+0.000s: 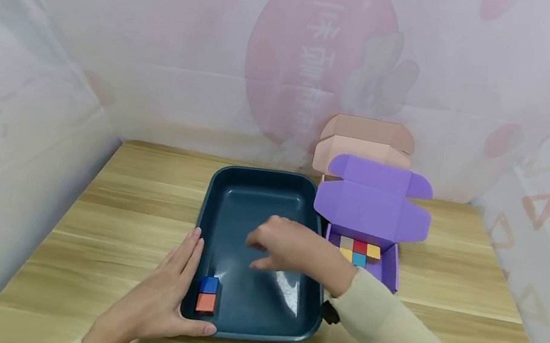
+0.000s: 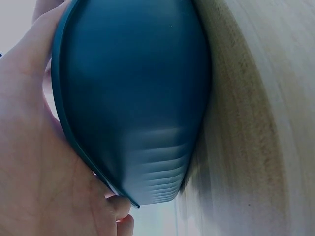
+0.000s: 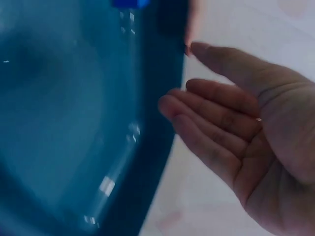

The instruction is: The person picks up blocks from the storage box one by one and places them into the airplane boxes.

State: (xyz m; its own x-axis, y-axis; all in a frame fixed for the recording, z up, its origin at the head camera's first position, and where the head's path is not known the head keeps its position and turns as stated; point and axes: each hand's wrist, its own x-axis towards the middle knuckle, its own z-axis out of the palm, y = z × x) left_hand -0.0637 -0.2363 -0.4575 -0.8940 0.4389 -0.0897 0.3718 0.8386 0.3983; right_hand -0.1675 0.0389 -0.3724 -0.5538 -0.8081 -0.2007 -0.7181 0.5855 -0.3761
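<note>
My left hand (image 1: 160,292) rests against the near left corner of a dark teal tray (image 1: 246,335). Its straight fingers lie along the tray's left rim and the thumb along the front rim; in the left wrist view the palm (image 2: 39,147) is against the rim. Over the middle of the tray hovers my right hand (image 1: 289,247), fingers loosely bent. Nothing sits between its thumb and fingers in the right wrist view. Inside the tray's near left corner, a blue block (image 1: 209,284) and an orange-red block (image 1: 206,302) lie end to end, touching.
Right of the tray, an open purple box (image 1: 391,265) contains several coloured blocks (image 1: 359,248); my right forearm partly hides it. Its lid (image 1: 363,205) stands up. Behind rises the lid of a pinkish-tan box (image 1: 363,138). Everything is on a wooden table (image 1: 137,202) between cloth-like walls.
</note>
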